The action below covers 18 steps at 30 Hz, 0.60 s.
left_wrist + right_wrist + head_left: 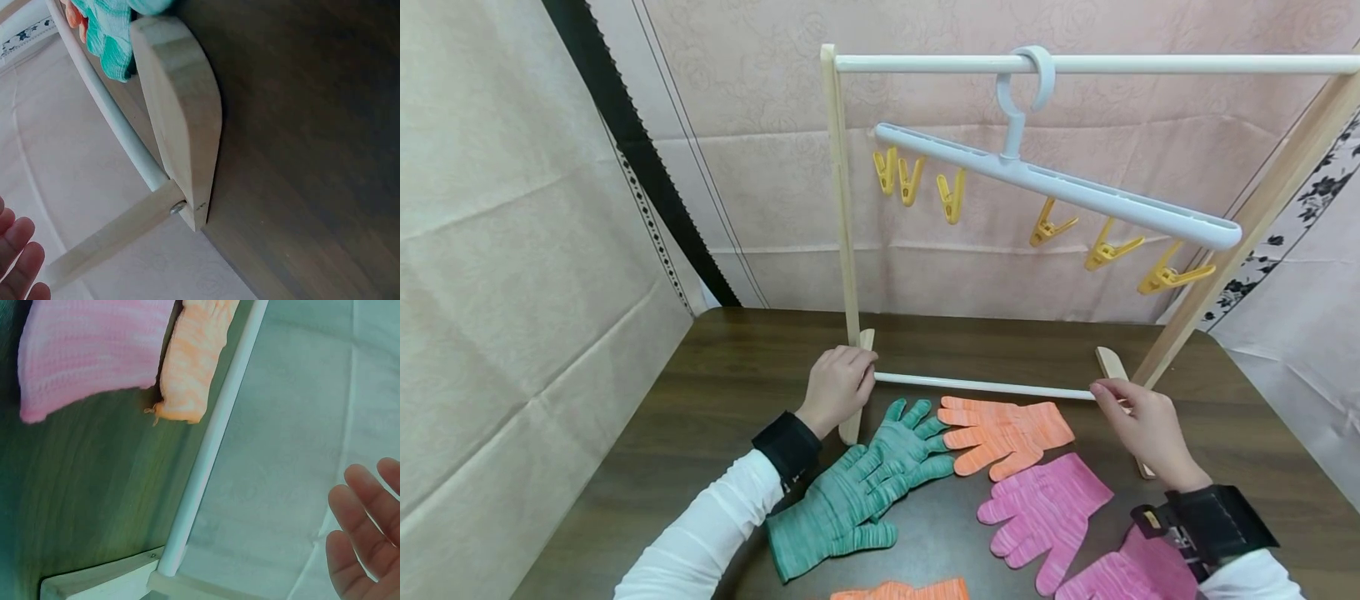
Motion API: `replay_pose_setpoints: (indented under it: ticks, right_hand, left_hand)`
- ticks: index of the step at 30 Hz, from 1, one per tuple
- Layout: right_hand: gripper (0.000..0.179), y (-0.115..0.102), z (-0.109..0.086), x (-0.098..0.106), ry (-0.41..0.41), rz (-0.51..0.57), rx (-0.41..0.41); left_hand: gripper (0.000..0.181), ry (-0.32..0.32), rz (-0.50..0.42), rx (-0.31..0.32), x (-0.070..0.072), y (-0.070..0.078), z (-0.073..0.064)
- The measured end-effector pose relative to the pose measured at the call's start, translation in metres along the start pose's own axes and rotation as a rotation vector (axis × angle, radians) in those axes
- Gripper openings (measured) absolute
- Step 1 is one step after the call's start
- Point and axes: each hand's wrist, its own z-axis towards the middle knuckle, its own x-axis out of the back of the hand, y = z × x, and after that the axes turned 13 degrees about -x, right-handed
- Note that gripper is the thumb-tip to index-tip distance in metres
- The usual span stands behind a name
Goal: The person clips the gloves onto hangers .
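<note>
My left hand [837,390] is beside the left upright [842,208] of a wooden rack, above its foot. In the left wrist view its fingers [22,262] are loosely bent near the upright and hold nothing. My right hand [1153,429] is by the right upright [1255,225], overlapping the end of the white lower bar [985,384] in the head view. The right wrist view shows its fingers [359,525] relaxed, apart from the bar. From the top bar [925,64] hangs a tilted light-blue hanger [1075,190] with several yellow clips [953,198].
Green gloves [865,483] lie in front of the rack by my left forearm. An orange glove [1007,433] and pink gloves [1052,517] lie to the right; another orange glove [910,592] is cut off below. All rest on the dark wooden table [647,467].
</note>
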Motion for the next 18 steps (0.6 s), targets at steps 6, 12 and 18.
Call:
replay_pose_setpoints:
  ticks: [6,12,18]
  right_hand:
    - [0.018,0.005,0.004,0.004,-0.003,-0.017,-0.076]
    - [0.017,0.011,0.007,0.007,0.054,-0.006,-0.108]
    - [0.022,0.016,0.012,0.011,0.049,-0.003,-0.156]
  left_hand:
    - [0.015,-0.037,0.001,0.031,0.001,-0.005,0.001]
    - [0.019,-0.074,-0.001,0.055,0.001,-0.008,0.001]
    - [0.02,-0.056,0.016,0.041,-0.003,-0.01,0.001]
